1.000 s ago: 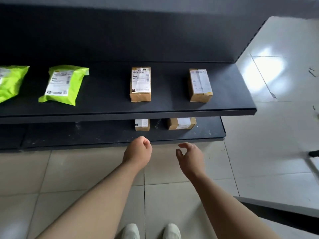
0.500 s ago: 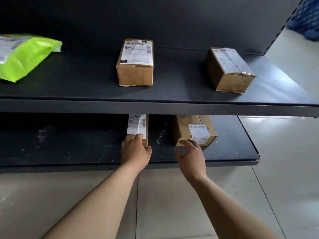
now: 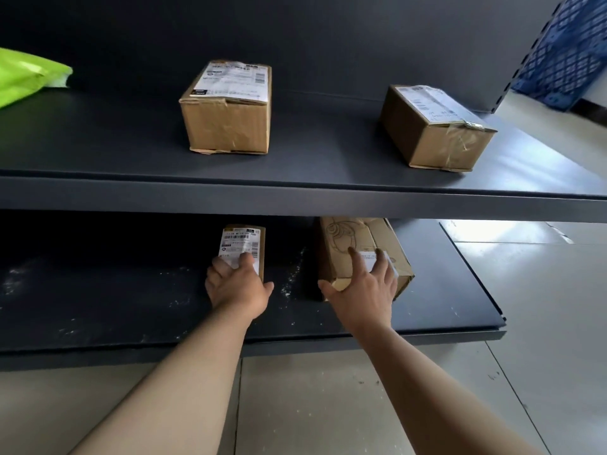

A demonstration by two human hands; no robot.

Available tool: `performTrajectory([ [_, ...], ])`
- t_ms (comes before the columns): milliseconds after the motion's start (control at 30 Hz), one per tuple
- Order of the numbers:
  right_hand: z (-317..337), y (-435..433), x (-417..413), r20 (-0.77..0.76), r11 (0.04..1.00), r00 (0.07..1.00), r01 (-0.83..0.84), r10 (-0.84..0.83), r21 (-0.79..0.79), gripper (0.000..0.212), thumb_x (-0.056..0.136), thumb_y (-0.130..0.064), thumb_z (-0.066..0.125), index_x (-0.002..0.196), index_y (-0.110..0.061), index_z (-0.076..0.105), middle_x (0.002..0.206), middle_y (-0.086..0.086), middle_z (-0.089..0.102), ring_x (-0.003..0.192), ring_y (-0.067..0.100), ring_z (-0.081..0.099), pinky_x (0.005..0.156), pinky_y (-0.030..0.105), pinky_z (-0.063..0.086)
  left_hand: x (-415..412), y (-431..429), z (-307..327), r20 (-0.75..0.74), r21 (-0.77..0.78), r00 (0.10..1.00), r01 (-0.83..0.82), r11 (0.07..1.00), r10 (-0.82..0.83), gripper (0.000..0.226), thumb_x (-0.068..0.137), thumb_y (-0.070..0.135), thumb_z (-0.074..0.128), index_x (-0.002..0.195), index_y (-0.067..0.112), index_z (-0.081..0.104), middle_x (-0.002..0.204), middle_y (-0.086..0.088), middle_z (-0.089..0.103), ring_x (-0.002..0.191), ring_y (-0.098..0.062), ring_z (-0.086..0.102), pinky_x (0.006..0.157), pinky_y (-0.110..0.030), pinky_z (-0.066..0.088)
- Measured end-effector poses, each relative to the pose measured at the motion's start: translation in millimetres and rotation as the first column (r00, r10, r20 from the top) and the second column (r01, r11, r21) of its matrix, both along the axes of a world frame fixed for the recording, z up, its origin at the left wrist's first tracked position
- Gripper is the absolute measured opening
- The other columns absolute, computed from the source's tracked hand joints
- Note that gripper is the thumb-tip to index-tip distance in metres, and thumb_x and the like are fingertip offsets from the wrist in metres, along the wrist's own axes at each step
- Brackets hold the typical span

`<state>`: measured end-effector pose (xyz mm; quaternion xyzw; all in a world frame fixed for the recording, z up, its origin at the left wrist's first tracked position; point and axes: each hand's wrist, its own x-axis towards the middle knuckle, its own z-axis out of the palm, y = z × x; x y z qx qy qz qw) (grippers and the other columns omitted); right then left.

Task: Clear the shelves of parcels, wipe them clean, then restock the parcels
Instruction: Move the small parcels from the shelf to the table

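Note:
On the dusty lower shelf [image 3: 98, 300] lie two cardboard parcels. My left hand [image 3: 236, 287] grips the near end of the narrow labelled parcel [image 3: 244, 239], fingers over its top and thumb at its right side. My right hand [image 3: 364, 290] lies spread over the wider brown parcel [image 3: 354, 238], fingers on its top and thumb at its near left corner. The upper shelf [image 3: 295, 198] carries two more cardboard boxes, one at the middle [image 3: 228, 110] and one at the right [image 3: 437, 129], and a lime green mailer bag [image 3: 23, 77] at the far left.
A dark back panel [image 3: 328, 34] closes the shelving behind. Pale floor tiles [image 3: 542, 290] spread to the right and below the shelves. A blue lattice crate [image 3: 568, 54] stands at the top right beyond the shelf end. White dust specks mark the lower shelf.
The view has dropped lower and closer to the shelves. Both hands reached forward from above the floor onto the lower shelf and now lie on the two parcels there.

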<state>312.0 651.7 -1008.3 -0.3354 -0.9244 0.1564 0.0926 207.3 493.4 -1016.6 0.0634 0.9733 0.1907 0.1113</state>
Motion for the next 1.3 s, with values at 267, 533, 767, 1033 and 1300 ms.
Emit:
performTrajectory([
  [267, 2, 39, -21, 0.244, 0.984, 0.958, 0.168, -0.15, -0.053, 0.125, 0.05, -0.099, 0.042, 0.152, -0.039, 0.001, 0.155, 0.032, -0.01, 0.144, 0.046, -0.012, 0.117, 0.055, 0.0, -10, 13, -4, -0.025, -0.084, 1.0, -0.003, 0.996, 0.001, 0.056, 0.087, 0.047, 0.06, 0.129, 0.027, 0.031, 0.138, -0.022, 0.022, 0.122, -0.037, 0.033, 0.105, -0.045, 0.033],
  [533, 3, 54, -24, 0.307, 0.975, 0.942, 0.182, -0.136, -0.129, 0.126, 0.035, -0.104, 0.041, 0.145, -0.048, 0.013, 0.153, 0.032, -0.018, 0.142, 0.049, -0.018, 0.114, 0.063, 0.001, -12, 14, -14, -0.058, -0.106, 0.998, -0.04, 0.994, 0.034, 0.056, 0.086, 0.047, 0.061, 0.127, 0.028, 0.029, 0.137, -0.023, 0.022, 0.118, -0.038, 0.035, 0.103, -0.046, 0.033],
  [767, 13, 58, -28, 0.4, 0.959, 0.909, 0.211, -0.12, -0.192, 0.138, 0.029, -0.098, 0.056, 0.146, -0.052, 0.0, 0.154, 0.03, -0.016, 0.142, 0.05, -0.011, 0.114, 0.057, 0.017, -10, 13, -16, -0.06, -0.129, 0.998, -0.032, 0.991, 0.024, 0.062, 0.081, 0.044, 0.065, 0.128, 0.029, 0.027, 0.138, -0.023, 0.022, 0.119, -0.037, 0.035, 0.101, -0.045, 0.035],
  [1033, 15, 56, -18, 0.309, 0.984, 0.943, 0.155, -0.122, -0.083, 0.109, 0.038, -0.096, 0.056, 0.134, -0.049, 0.032, 0.126, 0.017, 0.032, 0.119, 0.038, 0.028, 0.1, 0.046, 0.038, 3, 4, -13, -0.102, -0.049, 0.995, -0.005, 0.999, 0.0, 0.061, 0.075, 0.042, 0.072, 0.12, 0.03, 0.033, 0.128, -0.015, 0.032, 0.113, -0.033, 0.039, 0.094, -0.041, 0.038],
  [1300, 9, 35, 2, 0.247, 0.976, 0.959, 0.173, -0.137, -0.131, 0.129, 0.041, -0.092, 0.061, 0.149, -0.042, 0.011, 0.146, 0.023, 0.015, 0.137, 0.044, 0.012, 0.112, 0.052, 0.023, 18, 2, -14, -0.145, 0.046, 0.988, -0.056, 0.997, 0.062, 0.062, 0.069, 0.045, 0.072, 0.117, 0.031, 0.035, 0.125, -0.012, 0.037, 0.109, -0.03, 0.039, 0.09, -0.04, 0.036],
])
